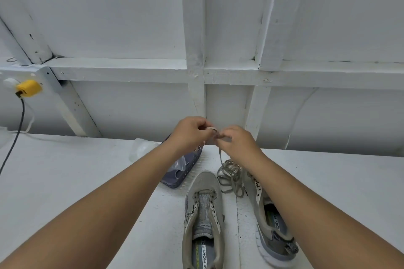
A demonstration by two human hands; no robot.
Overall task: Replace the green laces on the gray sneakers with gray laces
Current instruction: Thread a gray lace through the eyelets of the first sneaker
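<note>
Head view — forward and down, close.

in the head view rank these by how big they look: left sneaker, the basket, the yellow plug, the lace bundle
1. left sneaker, though it lies nearest the camera
2. basket, partly hidden by the left arm, so unsure
3. lace bundle
4. yellow plug

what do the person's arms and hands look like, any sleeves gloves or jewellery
Both forearms are bare right down to the frame's lower edge, with no sleeves or cuffs showing. The left hand and right hand are bare too: no gloves, and no watch or bracelet at either wrist. Whether any finger carries a ring is too small to tell.
</note>
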